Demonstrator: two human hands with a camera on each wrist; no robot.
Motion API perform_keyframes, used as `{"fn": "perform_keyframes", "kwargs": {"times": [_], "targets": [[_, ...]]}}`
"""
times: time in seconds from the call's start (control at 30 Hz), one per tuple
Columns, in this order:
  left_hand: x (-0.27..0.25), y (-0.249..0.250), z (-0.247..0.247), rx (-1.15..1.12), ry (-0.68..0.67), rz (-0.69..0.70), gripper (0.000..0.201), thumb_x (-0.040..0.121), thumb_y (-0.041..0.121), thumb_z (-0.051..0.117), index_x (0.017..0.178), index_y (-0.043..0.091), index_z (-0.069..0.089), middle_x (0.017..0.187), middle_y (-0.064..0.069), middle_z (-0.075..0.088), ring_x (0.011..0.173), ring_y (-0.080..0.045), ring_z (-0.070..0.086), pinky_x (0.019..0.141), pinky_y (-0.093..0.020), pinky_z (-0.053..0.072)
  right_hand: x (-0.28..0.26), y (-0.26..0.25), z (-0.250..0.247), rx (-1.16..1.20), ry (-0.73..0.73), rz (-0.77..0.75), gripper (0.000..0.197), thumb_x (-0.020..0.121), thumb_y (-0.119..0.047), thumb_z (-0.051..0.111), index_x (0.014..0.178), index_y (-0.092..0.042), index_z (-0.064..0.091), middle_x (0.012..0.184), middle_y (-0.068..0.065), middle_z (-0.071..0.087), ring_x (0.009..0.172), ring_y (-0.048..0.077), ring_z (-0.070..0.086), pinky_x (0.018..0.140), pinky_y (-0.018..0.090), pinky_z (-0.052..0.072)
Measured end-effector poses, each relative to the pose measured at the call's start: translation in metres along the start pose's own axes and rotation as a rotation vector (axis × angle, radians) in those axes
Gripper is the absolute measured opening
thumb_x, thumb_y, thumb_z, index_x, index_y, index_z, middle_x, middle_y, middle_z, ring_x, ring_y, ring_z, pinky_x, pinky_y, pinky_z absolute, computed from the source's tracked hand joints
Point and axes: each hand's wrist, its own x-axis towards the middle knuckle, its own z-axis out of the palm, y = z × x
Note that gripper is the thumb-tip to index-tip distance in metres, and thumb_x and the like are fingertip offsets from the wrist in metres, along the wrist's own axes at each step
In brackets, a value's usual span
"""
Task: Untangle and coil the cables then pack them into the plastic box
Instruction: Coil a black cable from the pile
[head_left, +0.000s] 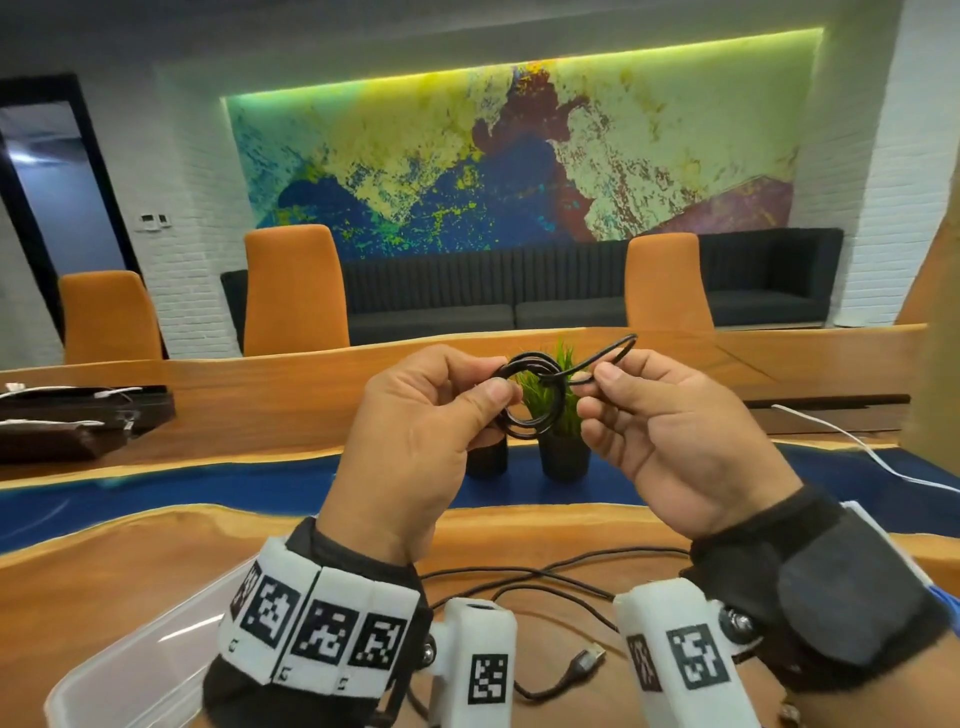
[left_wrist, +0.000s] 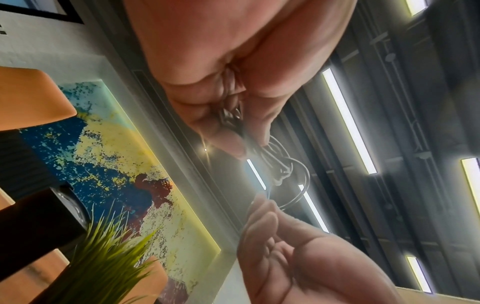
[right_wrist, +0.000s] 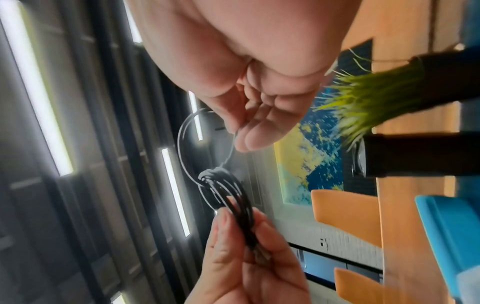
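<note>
Between both hands (head_left: 415, 441), upright cable coil (head_left: 535, 400).

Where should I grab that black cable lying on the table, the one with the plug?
Grab the loose cable just behind its plug, coming from above. That end lies free on the table, pointing away from the tangle. Both the left hand and right hand are busy pinching the coil.

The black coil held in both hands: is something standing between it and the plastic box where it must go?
Nothing visible does. The black coil is held up between the left hand and the right hand; the plastic box lies open below, lower left. The loose cable lies beside it.
</note>
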Motion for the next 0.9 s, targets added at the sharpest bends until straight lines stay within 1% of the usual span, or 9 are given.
{"fn": "perform_keyframes", "kwargs": {"times": [0.17,0.3,0.43,0.53,0.6,0.67,0.73,0.8,0.9], "targets": [[0.0,-0.003,0.0,-0.04,-0.022,-0.003,0.016,0.091,0.003,0.061,0.097,0.015,0.07,0.094,-0.003,0.077,0.093,-0.019,0.073,0.076,-0.031,0.06,-0.002,0.006,0.002,0.026,-0.145,0.107,0.013,0.086,-0.016,0.06,0.095,-0.013,0.068,0.079,0.004,0.064,0.063,0.01,0.057,0.054,0.023,0.046],[0.0,-0.012,0.007,0.001,0.026,0.11,0.016,0.09,0.001,0.064,0.096,0.016,0.069,0.094,-0.001,0.076,0.094,-0.018,0.072,0.08,-0.035,0.06,-0.006,0.012,0.0,0.124,-0.397,0.24,0.025,0.087,-0.024,0.062,0.109,-0.012,0.065,0.095,0.007,0.058,0.074,0.014,0.049,0.062,0.029,0.034],[0.0,-0.018,0.009,0.121,0.108,0.277,0.022,0.09,0.002,0.066,0.094,0.023,0.07,0.093,0.004,0.074,0.091,-0.013,0.071,0.078,-0.03,0.059,-0.007,0.015,0.001,0.097,-0.515,0.318,0.035,0.079,-0.034,0.074,0.106,-0.014,0.062,0.098,0.011,0.056,0.085,0.021,0.055,0.066,0.033,0.044],[-0.003,-0.022,0.012,0.211,0.145,0.358,0.022,0.09,0.006,0.065,0.095,0.028,0.068,0.092,0.004,0.073,0.09,-0.016,0.071,0.078,-0.031,0.059,-0.012,0.014,0.011,-0.03,-0.448,0.267,0.015,0.086,-0.02,0.068,0.098,-0.014,0.061,0.085,0.01,0.062,0.071,0.019,0.062,0.058,0.028,0.054],[-0.003,-0.022,0.014,0.225,0.181,0.367,0.019,0.091,0.01,0.063,0.097,0.028,0.067,0.094,0.001,0.073,0.091,-0.018,0.071,0.078,-0.033,0.059,-0.015,0.01,0.013,-0.044,-0.416,0.228,0.019,0.085,-0.01,0.064,0.104,-0.011,0.06,0.077,0.01,0.063,0.066,0.02,0.062,0.056,0.027,0.055],[0.001,-0.018,0.008,0.102,0.262,0.298,0.016,0.095,0.007,0.06,0.098,0.021,0.065,0.094,-0.005,0.072,0.088,-0.017,0.072,0.074,-0.031,0.059,-0.015,0.007,0.009,-0.178,-0.4,0.161,0.031,0.085,-0.005,0.064,0.115,-0.011,0.057,0.075,0.012,0.064,0.066,0.023,0.064,0.057,0.03,0.055],[0.006,-0.008,0.0,-0.197,0.316,0.127,0.014,0.097,0.004,0.054,0.098,0.016,0.061,0.088,-0.007,0.07,0.079,-0.015,0.071,0.065,-0.024,0.058,-0.015,0.008,0.008,-0.454,-0.374,0.063,0.02,0.088,-0.003,0.065,0.107,-0.008,0.059,0.074,0.011,0.067,0.065,0.024,0.064,0.057,0.032,0.054],[0.005,0.003,-0.002,-0.462,0.249,-0.068,0.014,0.098,0.007,0.05,0.096,0.016,0.061,0.082,-0.005,0.068,0.072,-0.012,0.067,0.058,-0.02,0.056,-0.016,0.013,0.011,-0.682,-0.37,0.013,0.006,0.089,-0.007,0.067,0.091,-0.008,0.062,0.073,0.011,0.069,0.063,0.022,0.065,0.057,0.033,0.055],[0.0,0.006,0.003,-0.656,0.053,-0.285,0.009,0.089,0.014,0.055,0.091,0.016,0.063,0.076,-0.003,0.068,0.065,-0.012,0.065,0.055,-0.02,0.054,-0.016,0.014,0.012,-0.973,-0.319,-0.068,0.007,0.089,-0.016,0.069,0.083,-0.015,0.065,0.074,0.009,0.07,0.061,0.016,0.066,0.059,0.036,0.057]]}}
